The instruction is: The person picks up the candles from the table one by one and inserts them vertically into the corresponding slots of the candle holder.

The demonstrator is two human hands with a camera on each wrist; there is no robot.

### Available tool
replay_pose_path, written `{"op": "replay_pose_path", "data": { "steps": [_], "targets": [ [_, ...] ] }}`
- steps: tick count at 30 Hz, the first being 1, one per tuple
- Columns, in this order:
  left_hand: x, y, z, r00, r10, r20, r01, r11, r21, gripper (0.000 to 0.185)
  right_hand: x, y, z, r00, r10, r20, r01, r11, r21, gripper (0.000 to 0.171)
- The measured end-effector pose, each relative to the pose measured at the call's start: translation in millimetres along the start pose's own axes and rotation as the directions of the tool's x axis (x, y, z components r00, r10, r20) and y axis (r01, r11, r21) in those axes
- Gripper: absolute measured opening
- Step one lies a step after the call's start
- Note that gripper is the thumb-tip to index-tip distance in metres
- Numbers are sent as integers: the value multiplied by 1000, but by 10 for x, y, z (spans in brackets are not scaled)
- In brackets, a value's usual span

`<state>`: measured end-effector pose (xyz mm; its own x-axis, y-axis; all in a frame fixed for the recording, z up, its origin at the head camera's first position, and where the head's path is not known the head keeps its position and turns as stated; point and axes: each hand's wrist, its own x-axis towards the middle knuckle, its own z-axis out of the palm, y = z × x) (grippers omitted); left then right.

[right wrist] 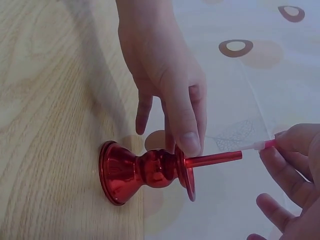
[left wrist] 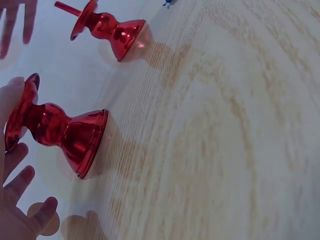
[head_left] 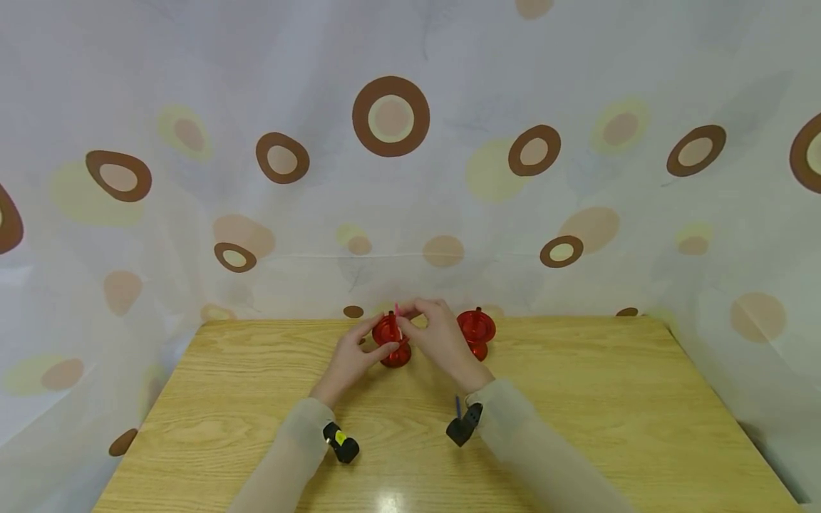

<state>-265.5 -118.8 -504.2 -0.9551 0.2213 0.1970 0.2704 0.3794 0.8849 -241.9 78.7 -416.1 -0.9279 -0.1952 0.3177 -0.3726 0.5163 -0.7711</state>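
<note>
While the right hand [head_left: 441, 336] clamps thumb and forefinger on the pink end of a stick [right wrist: 258, 146], its other fingers apart, the white tip lies at the tube [right wrist: 215, 159] of the red holder [right wrist: 159, 170]; whether it enters cannot be told. The left hand [head_left: 350, 358] grips the holder's dish [right wrist: 191, 187] by thumb and forefinger. The holder stands upright on the table [head_left: 244, 420], a second holder [head_left: 477, 328] near its right, patterned cloth [head_left: 398, 192] behind it.

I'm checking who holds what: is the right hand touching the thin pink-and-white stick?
Touching. The right wrist view shows it: the right hand pinches the pink end of the stick in its fingers.
</note>
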Motion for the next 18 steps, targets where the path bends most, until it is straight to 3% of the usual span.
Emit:
{"op": "replay_pose_path", "data": {
  "steps": [18],
  "targets": [
    [9,0,4,1000,-2,-2,2,1000,1,68,214,68,-47,999,-41,14,40,997,70,11]
  ]
}}
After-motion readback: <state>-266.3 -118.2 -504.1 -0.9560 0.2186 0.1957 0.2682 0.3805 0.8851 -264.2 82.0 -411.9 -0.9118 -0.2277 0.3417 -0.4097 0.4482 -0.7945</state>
